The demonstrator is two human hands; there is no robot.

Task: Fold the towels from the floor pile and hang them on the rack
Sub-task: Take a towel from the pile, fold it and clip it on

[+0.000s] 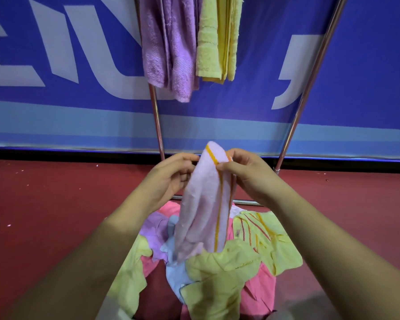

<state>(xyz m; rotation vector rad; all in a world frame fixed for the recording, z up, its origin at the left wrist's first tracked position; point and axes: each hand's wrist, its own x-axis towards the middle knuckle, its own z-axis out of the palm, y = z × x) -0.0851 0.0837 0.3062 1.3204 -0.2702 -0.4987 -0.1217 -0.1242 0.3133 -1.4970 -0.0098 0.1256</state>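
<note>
We pinch the pink towel [203,211] in left hand [171,179] and right hand [247,176]; its tail, seemingly touching the floor pile [229,269], may snag.

Blue banner [56,107], large white lettering, spans the back. Black strip [56,154] beneath it. Red floor [44,204]; pale specks [9,225] toward left edge.

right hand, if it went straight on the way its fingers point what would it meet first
The right hand points left into the striped towel that it pinches. Past that cloth, it would probably meet the left hand, which grips the towel's other edge, though depth is unclear.
</note>
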